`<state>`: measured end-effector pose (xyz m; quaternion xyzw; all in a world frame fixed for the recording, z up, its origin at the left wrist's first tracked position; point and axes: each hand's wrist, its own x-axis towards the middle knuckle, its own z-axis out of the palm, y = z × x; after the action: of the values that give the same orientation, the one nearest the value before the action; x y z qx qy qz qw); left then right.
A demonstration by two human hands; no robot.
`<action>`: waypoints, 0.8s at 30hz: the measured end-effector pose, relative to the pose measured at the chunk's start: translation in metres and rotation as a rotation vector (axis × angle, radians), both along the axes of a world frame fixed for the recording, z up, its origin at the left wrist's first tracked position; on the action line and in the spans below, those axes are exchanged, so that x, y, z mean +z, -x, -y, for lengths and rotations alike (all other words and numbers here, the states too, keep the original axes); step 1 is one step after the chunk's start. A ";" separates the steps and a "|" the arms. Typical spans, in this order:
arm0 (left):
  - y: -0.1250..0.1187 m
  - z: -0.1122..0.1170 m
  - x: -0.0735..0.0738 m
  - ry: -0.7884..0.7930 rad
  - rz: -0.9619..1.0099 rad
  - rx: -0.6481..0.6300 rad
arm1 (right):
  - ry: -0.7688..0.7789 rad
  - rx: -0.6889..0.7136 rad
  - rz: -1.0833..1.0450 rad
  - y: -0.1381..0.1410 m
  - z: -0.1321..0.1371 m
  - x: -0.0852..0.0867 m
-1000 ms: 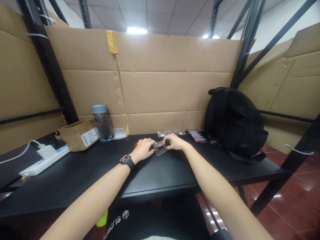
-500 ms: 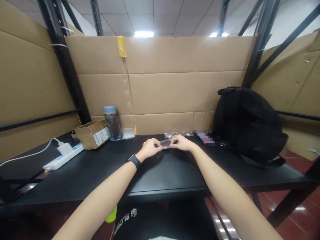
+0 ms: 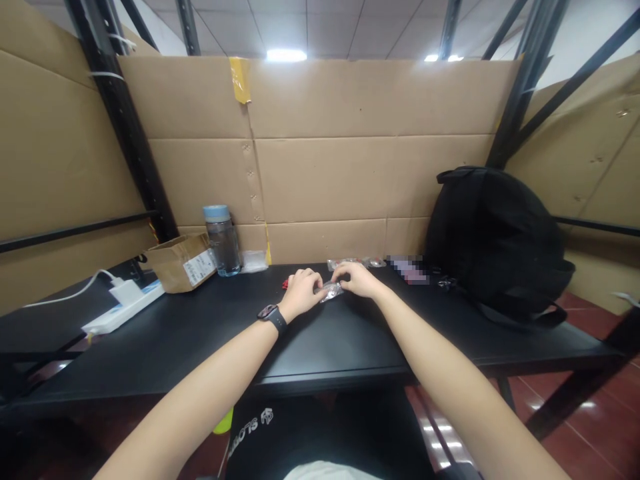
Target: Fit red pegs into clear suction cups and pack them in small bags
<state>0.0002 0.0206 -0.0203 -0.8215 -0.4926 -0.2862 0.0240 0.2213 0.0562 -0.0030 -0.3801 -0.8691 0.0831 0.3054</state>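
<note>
Between my two hands is a small clear plastic bag [image 3: 332, 292], crinkled and shiny, just over the black tabletop [image 3: 330, 347]. My left hand [image 3: 303, 293], with a dark watch on its wrist, pinches the bag's left side. On its right side, the thumb and fingers of my right hand [image 3: 357, 280] close on the upper edge. Something small and red [image 3: 285, 284] shows just past my left hand, partly hidden by it. Behind my right hand lies a row of small clear packets [image 3: 373, 262] with red and silvery contents.
At the left stand a water bottle [image 3: 223, 243], an opened cardboard box [image 3: 183, 263] and a white power strip [image 3: 125, 310] with a charger. A folded clear bag [image 3: 254, 261] lies by the bottle. Rightward are a blurred-out phone-like item [image 3: 407, 269] and a black backpack [image 3: 500, 247]. Cardboard [image 3: 320, 173] walls the back.
The plastic bag, stretched flat between my hands before, is now crumpled and tilted. My left hand has turned, bringing the watch face into view. The camera view has shifted slightly.
</note>
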 end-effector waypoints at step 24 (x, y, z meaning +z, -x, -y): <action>0.003 -0.005 -0.003 0.076 0.067 -0.015 | 0.415 0.074 -0.215 -0.005 -0.012 -0.014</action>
<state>-0.0032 0.0257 -0.0230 -0.8154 -0.4976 -0.2948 -0.0259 0.2264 0.0678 -0.0167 -0.3916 -0.8091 0.3113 0.3082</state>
